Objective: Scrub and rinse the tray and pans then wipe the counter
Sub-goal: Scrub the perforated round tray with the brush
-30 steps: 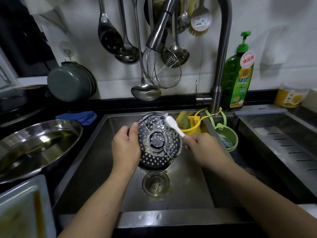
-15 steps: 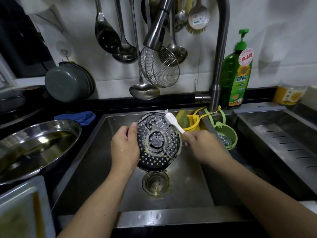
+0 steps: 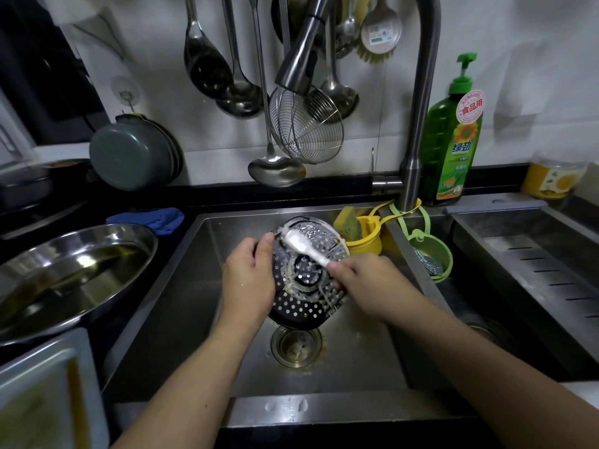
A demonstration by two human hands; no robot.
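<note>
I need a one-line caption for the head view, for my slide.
Left hand holds a perforated tray over the sink while right hand scrubs it with a white brush.

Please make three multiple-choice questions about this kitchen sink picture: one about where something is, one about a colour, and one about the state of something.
1. Where is the blue cloth?
A. in the sink
B. on the counter behind the steel bowl
C. on the faucet

2. What colour is the dish soap bottle?
A. green
B. red
C. white

3. What does the right hand hold?
A. nothing
B. a sponge
C. a white brush

Answers:
1 B, it lies left of the sink rim.
2 A, body and pump are green.
3 C, its fingers grip the handle while the left hand holds the perforated tray.
</note>
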